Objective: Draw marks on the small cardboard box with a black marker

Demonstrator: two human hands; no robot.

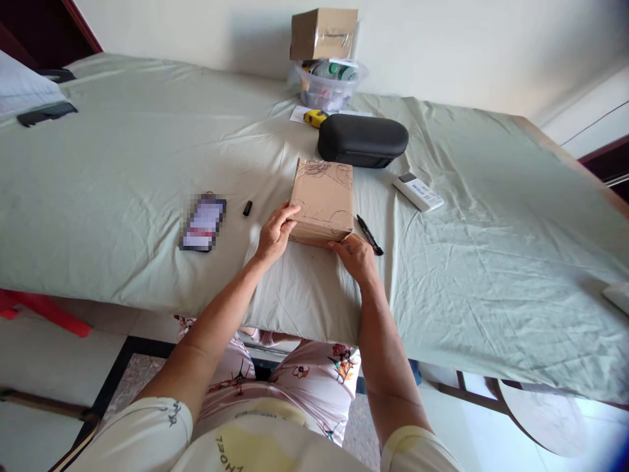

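Observation:
A small brown cardboard box [324, 196] with pen circles drawn on its top lies on the grey-green sheet [122, 157]. My left hand [275, 233] curls around its near left corner, thumb on the top edge. At the near right corner, my right hand [356, 255] presses its fingers against the box's front side. A black marker [369, 235] lies just right of the box, beside my right hand. Its black cap [247, 208] rests on the sheet to the left of the box.
A phone [203, 224] lies left of the cap. Behind the box sit a black oval case [362, 139], a white remote [418, 192], a yellow tape measure [315, 118], a clear plastic tub [331, 85] and a bigger cardboard box [324, 33].

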